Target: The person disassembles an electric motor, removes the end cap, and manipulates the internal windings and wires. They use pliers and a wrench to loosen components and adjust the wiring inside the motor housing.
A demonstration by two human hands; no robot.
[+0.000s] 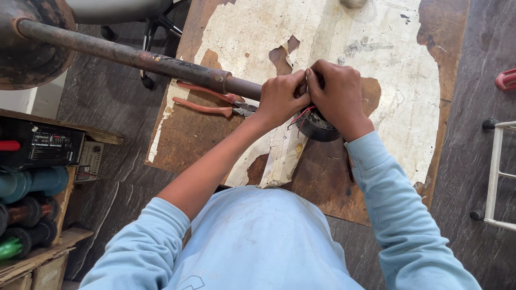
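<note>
Here both hands [309, 96] clasp motor [320, 126] mid-board, pliers [212, 102] just left.

The sleeves [398, 215] are showing a pale blue colour. The pliers [207, 102] are wearing orange-red handles. The thin wires [302, 115] are looking red against the black round part [322, 129]. The board [376, 80] is showing brown wood under peeling cream-white paint. The pipe [123, 53] is looking rusty brown.

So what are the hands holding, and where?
Both hands, left and right, pinch the red wires above the round dark motor part.
</note>
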